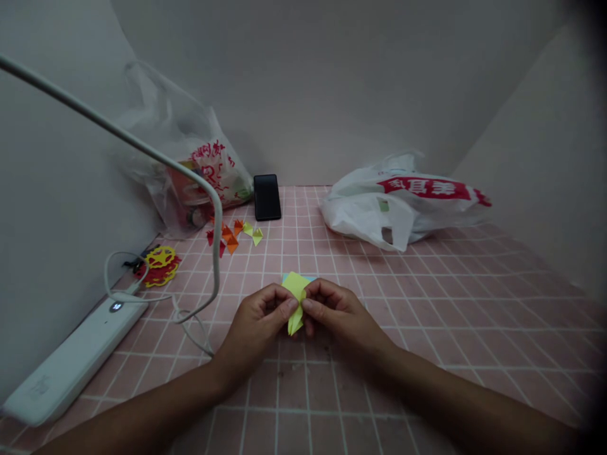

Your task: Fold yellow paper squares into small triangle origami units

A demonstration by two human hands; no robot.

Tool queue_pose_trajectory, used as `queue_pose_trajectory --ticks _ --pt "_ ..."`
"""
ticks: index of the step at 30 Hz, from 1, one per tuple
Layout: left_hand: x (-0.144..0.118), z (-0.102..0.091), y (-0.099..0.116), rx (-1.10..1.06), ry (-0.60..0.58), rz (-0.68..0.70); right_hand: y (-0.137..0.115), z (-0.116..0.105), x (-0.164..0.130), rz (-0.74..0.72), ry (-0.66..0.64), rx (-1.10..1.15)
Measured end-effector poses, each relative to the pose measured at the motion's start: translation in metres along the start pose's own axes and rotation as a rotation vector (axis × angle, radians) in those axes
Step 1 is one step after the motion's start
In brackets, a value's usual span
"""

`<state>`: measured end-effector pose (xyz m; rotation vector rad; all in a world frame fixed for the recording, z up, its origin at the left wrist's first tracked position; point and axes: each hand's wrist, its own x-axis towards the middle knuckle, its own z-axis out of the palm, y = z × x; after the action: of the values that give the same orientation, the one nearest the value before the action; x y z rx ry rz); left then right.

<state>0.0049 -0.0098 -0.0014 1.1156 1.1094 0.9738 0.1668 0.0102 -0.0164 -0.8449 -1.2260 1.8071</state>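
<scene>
A partly folded piece of yellow paper (294,284) is held between my two hands near the middle of the table. My left hand (265,316) pinches its left side with thumb and fingers. On the opposite side, my right hand (339,313) grips the paper's edge the same way. The paper's lower end comes to narrow points between the thumbs. Behind it shows a strip of blue paper (310,278), mostly hidden. Several small folded paper pieces in red, orange (231,243) and yellow (257,237) lie farther back to the left.
A white power bank (76,360) with a cable (215,253) lies left; the cable arcs across the view. Yellow and red cut-out shapes (160,265) sit beside it. Behind are a phone (267,197), a filled plastic bag (190,170) and another white bag (370,208) at right.
</scene>
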Motion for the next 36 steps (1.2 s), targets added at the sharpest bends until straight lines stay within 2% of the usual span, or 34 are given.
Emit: queue_pose_trajectory --ticks 7,23,32,36 --pt "0.0021 0.0007 0.0 -0.029 -0.009 0.005 0.0006 -0.0014 -0.0001 0.009 -0.016 0.042" --pt "-0.0005 -0.0007 0.0055 0.057 -0.017 0.049 0.0009 -0.0013 -0.0002 0.042 -0.015 0.11" --pt "0.0013 -0.0023 0.0045 0.092 -0.023 0.044 0.0002 -0.0027 -0.0009 0.043 -0.034 0.058" --pt "0.0022 -0.0028 0.0042 0.127 -0.01 0.058 -0.0018 -0.001 -0.0014 0.027 -0.004 -0.002"
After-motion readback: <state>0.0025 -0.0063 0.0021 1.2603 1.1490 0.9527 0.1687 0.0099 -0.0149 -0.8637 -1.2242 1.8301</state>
